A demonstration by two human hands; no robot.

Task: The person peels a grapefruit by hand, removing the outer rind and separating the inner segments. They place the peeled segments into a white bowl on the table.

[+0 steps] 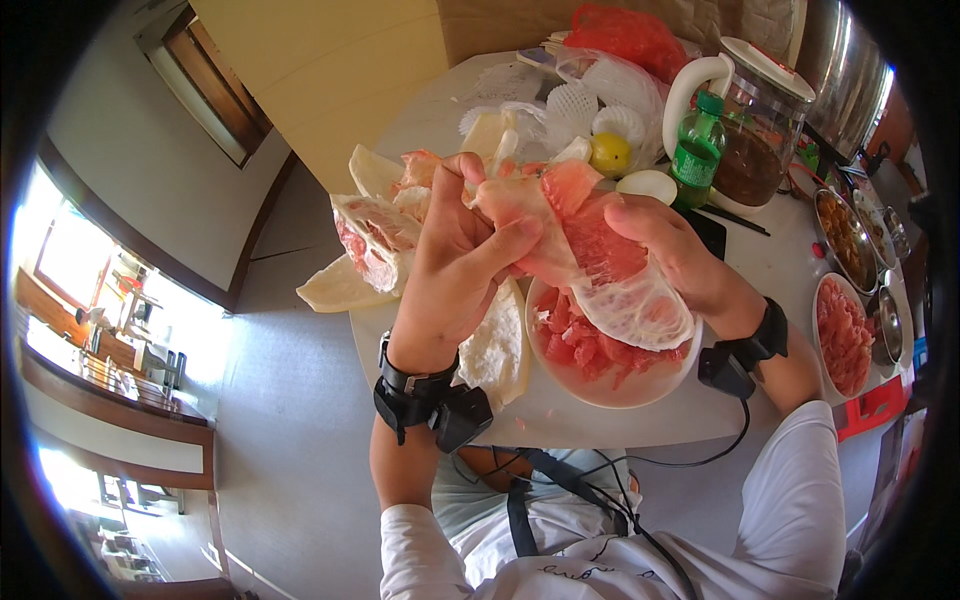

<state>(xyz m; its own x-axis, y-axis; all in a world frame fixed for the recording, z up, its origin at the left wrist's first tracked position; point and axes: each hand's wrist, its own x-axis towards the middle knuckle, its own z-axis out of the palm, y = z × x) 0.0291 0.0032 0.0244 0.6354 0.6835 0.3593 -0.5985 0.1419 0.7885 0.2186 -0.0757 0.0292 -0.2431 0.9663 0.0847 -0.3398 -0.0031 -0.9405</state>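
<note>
Over the table, a pink pomelo segment point(605, 245) is held between my two hands, its pale membrane point(640, 312) peeled back and hanging down. My left hand point(455, 245) pinches the segment's left side between thumb and fingers. On the other side, my right hand point(675, 250) grips it, thumb on top and most fingers hidden behind. Directly below stands a white bowl point(612, 388) with loose pink pomelo flesh point(570, 335) in it. Left of my left hand lies a partly opened pomelo chunk point(372, 245), with thick white peel point(345, 285) around it.
Behind my hands are a yellow fruit point(610, 155), white foam nets point(572, 115) and a red plastic bag point(625, 42). A green bottle point(697, 155) and a glass pitcher point(752, 150) stand at the back right. Farther right are a bowl of pink pieces point(843, 335) and several dishes.
</note>
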